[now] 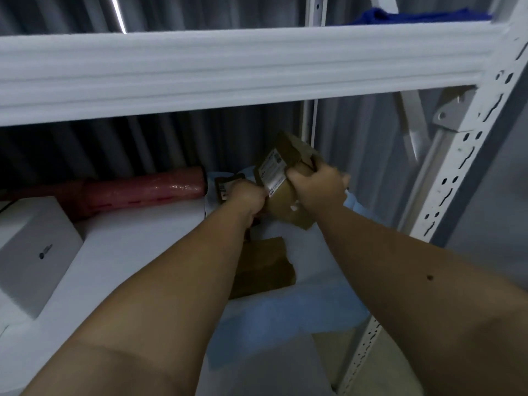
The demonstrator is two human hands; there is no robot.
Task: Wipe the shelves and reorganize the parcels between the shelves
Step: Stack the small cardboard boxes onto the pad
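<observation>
Both bare forearms reach from the bottom edge up into the shelf bay, where the right hand (317,184) grasps a brown taped parcel (281,178) from its right side and lifts it, tilted, clear of the shelf (137,232), while the left hand (247,195) is curled tight at the parcel's lower left edge by the white label (pinching it, as far as the blur allows). Below them a second brown parcel (263,267) lies flat on the shelf beside pale blue packages (285,312), with a white box (31,252) at far left, a red wrapped roll (143,187) along the back, and a blue cloth (414,15) on the upper shelf beam (228,67).
</observation>
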